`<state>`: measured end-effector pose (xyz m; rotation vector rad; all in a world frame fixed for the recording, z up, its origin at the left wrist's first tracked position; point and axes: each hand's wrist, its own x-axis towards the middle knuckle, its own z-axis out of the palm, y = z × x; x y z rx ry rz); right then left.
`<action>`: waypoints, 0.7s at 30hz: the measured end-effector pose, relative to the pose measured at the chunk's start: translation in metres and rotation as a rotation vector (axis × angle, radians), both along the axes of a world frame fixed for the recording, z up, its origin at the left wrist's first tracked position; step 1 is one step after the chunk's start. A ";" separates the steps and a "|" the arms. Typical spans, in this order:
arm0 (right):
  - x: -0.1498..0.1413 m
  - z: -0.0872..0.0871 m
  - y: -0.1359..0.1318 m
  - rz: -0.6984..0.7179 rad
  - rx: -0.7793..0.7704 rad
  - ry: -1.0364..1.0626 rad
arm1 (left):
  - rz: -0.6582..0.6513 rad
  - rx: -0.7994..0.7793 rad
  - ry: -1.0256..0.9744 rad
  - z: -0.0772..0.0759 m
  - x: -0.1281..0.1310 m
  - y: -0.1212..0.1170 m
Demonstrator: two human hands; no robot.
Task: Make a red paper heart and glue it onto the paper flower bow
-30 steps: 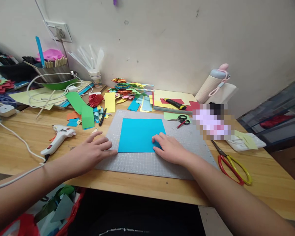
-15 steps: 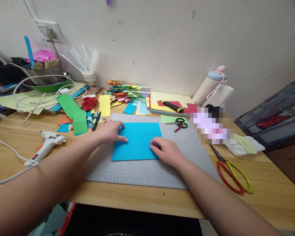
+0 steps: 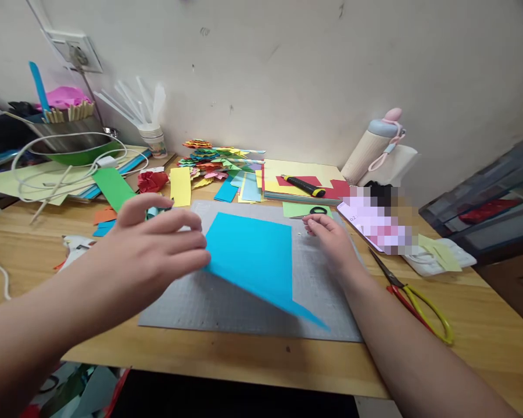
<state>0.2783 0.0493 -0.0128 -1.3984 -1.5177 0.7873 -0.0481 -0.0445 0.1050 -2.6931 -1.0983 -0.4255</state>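
A sheet of blue paper (image 3: 253, 255) is tilted over the grey cutting mat (image 3: 174, 310), its near side lifted and slightly blurred. My left hand (image 3: 163, 241) is raised at the paper's left edge, fingers curled against it; the thumb is hidden behind the fingers. On the far right of the mat, my right hand (image 3: 331, 235) has its fingers drawn together beside small black-handled scissors (image 3: 318, 210). One scissor loop shows past the fingers, and the rest is covered. What the right fingertips hold, if anything, is hidden.
Right of the mat lie a phone (image 3: 359, 226) and large scissors with red and yellow handles (image 3: 427, 313). Behind are a utility knife (image 3: 303, 186) on stacked paper, paper flowers (image 3: 213, 157) and a bottle (image 3: 370, 148). A glue gun (image 3: 76, 247) lies left, partly behind my arm.
The blue sheet, flat on the mat before, now has its near side raised. My left hand has come up and nearer. My right hand has left the paper and moved right and back toward the small scissors.
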 end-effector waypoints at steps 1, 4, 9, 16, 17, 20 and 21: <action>0.000 -0.001 0.001 0.027 -0.019 0.003 | -0.075 0.054 0.044 0.001 -0.002 -0.009; -0.004 -0.004 -0.001 0.110 -0.053 -0.005 | -0.155 0.152 0.058 -0.008 -0.014 -0.024; -0.008 -0.012 -0.001 0.146 -0.102 -0.003 | -0.028 0.191 -0.143 -0.030 -0.039 -0.020; 0.003 0.020 -0.013 0.198 -0.357 0.226 | 0.178 0.260 -0.256 -0.052 -0.061 -0.015; 0.005 0.025 -0.016 0.270 -0.446 0.293 | 0.198 0.235 -0.270 -0.056 -0.062 -0.013; 0.012 0.034 -0.021 0.489 -0.539 0.409 | 0.255 0.132 -0.268 -0.065 -0.055 0.002; 0.013 0.034 -0.020 0.503 -0.523 0.419 | 0.258 0.096 -0.261 -0.068 -0.051 0.009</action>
